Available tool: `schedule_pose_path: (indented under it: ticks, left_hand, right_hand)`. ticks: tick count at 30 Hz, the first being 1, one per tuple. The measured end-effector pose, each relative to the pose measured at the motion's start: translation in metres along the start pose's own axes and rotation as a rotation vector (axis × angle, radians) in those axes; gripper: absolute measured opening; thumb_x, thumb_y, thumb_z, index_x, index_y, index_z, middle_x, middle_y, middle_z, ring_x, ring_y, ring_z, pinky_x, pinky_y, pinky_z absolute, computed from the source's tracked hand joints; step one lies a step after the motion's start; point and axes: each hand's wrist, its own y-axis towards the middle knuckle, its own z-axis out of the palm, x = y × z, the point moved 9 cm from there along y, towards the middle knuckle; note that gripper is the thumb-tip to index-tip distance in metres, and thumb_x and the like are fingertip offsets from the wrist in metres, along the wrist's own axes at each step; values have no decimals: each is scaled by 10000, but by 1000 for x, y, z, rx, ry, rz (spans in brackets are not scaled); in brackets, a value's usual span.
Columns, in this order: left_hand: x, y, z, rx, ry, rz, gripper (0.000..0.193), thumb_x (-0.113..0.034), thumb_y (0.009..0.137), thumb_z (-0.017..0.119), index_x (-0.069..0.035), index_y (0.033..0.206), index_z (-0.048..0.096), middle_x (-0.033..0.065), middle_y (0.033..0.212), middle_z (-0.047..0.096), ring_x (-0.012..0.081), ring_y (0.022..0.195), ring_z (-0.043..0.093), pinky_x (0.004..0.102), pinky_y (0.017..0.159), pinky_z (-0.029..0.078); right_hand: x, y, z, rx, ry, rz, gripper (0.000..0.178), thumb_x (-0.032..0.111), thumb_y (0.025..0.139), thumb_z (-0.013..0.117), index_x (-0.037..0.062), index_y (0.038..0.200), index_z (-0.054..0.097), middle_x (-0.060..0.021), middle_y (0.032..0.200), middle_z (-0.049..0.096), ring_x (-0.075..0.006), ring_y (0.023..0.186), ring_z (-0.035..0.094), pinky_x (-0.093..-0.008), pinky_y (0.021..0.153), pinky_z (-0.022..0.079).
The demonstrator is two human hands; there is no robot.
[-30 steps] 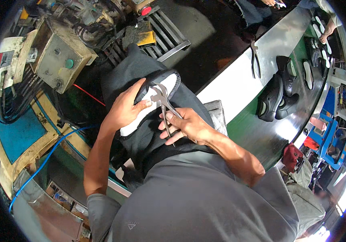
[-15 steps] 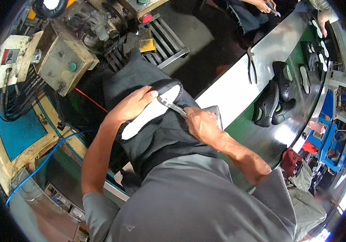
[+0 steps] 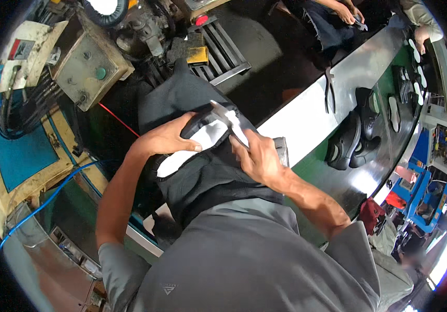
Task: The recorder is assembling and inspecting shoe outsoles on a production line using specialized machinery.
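I'm working bare hands thru the head cam. L hand point(image 3: 167, 136) is gripping the black shoe upper point(image 3: 181, 158) along its left edge, thumb lying on the white sole face. R hand point(image 3: 260, 157) is closing round the handles of metal pincers point(image 3: 225, 114); their head is sitting over the toe end, a bit blurred, so I'm not able to tell whether they're biting the rim. The upper is resting sole-up on the lap, toe pointing up & right, dark trousers point(image 3: 167, 99) showing round it.

Just R of the knee, a long surface point(image 3: 307, 131) is running diagonally, bare metal on the near edge, green beyond. A 2nd pair of pincers point(image 3: 329, 82) is lying on the metal strip. Farther R, several black shoes point(image 3: 345, 141) are standing in a cluster, w/ a pale sole piece point(image 3: 394, 114) lying near. At the far end, another person's hand point(image 3: 420, 35) is hanging near a row of white pieces point(image 3: 417, 66); top R, a co-worker's hands point(image 3: 347, 14) are holding a small tool.

L side: a grimy control box point(image 3: 83, 73) w/ green button point(image 3: 100, 73) is standing by machinery, and a blue hose point(image 3: 52, 196) is curving below. Up ahead, a slatted black stand point(image 3: 226, 49) is carrying a yellow block point(image 3: 197, 54).
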Motion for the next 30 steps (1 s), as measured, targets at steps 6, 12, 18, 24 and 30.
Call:
schedule_pose_path:
  ticks: [6, 12, 18, 24, 30]
  left_hand:
    - [17, 7, -1, -83, -141, 154, 835, -284, 871, 929, 7, 1547, 535, 224, 1436, 681, 275, 1350, 635, 373, 1148, 476]
    - [34, -5, 0, -90, -394, 120, 818, -273, 865, 920, 66, 1507, 543, 215, 1341, 719, 281, 1284, 663, 386, 1110, 503]
    - [64, -80, -17, -383, -365, 123, 890, -321, 859, 903, 4, 1591, 514, 206, 1470, 678, 309, 1360, 630, 404, 1143, 475]
    - [189, -243, -14, -869, -798, -34, 931, -371, 861, 930, -19, 1614, 513, 156, 1454, 675, 257, 1306, 624, 402, 1119, 483]
    - [387, -485, 109, -1473, -453, -954, 985, -413, 866, 902, -38, 1659, 455, 249, 1601, 578, 433, 1473, 538, 562, 1255, 388]
  right_hand:
    - [-17, 3, 41, 275, -187, 116, 228, 207, 1064, 700, -4, 1000, 641, -282, 789, 695, -498, 729, 709, -574, 637, 545]
    - [-21, 8, 63, 388, -355, 29, 206, 184, 1071, 684, -21, 1061, 670, -265, 795, 686, -480, 702, 705, -532, 615, 555]
    - [-41, 19, 31, 223, 77, 422, 379, 326, 1139, 644, -24, 1002, 695, -128, 742, 707, -223, 623, 681, -419, 563, 549]
    - [-125, 18, 31, 150, 475, 646, 467, 434, 1163, 566, -9, 1036, 640, -89, 725, 636, -181, 515, 611, -332, 482, 552]
    - [-227, 38, 15, 69, 745, 814, 416, 504, 1133, 602, 93, 1071, 602, -49, 832, 619, -215, 615, 584, -399, 540, 503]
